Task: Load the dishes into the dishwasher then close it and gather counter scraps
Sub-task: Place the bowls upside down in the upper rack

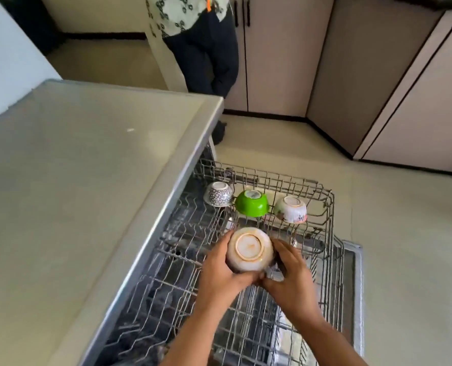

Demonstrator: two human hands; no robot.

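A white bowl [250, 249] with a gold foot ring hangs upside down over the pulled-out wire rack [330, 207] of the dishwasher. My left hand [219, 273] grips its left side and my right hand [289, 276] grips its right side. Three bowls sit upside down in the rack's far row: a dark-patterned one [217, 194], a green one [251, 203] and a floral white one [290, 209].
The grey counter [82, 180] runs along the left above the dishwasher. The open dishwasher door [357, 286] juts out at the right. Another person [206, 48] stands behind the counter corner. Beige cabinets [365, 75] line the far and right sides of the tiled floor.
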